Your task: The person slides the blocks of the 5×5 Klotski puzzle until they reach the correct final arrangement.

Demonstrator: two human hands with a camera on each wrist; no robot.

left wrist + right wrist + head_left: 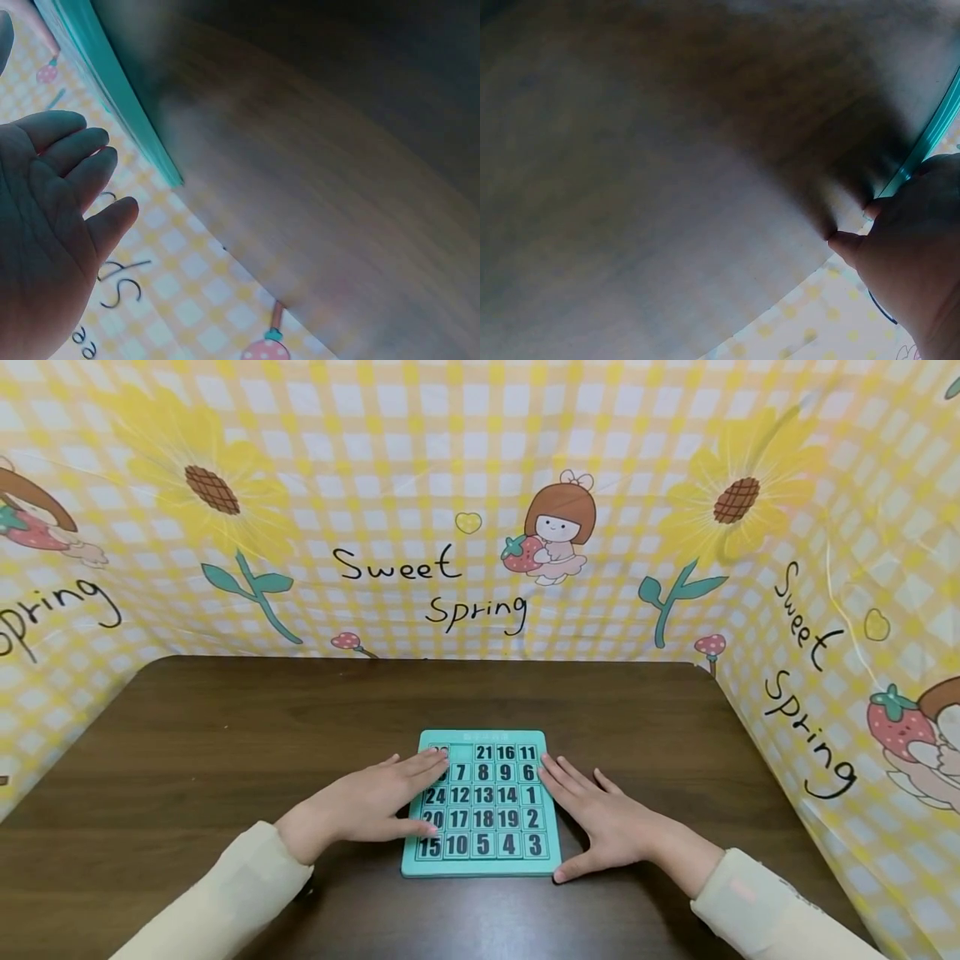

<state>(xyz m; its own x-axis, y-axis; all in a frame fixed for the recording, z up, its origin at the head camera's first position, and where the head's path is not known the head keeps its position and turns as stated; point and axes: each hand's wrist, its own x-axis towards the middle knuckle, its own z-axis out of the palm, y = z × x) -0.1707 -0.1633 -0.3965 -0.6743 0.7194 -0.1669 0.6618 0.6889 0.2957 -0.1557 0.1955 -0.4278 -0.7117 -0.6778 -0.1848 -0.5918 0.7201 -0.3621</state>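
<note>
Dark table, number puzzle, left hand atop, right hand alongside (both outstretched, empty).

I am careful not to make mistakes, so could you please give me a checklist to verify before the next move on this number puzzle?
1. Number puzzle rests on the table: ok.
2. Empty slot visible: ok, top row, second from left.
3. Top-left tile fully readable: not ok, the left hand partly covers it.
4. Right hand beside the puzzle's right edge: ok.
5. Left hand off the tiles: not ok, it overlaps the left column.
6. Left fingers pressing hard: cannot tell.
</note>
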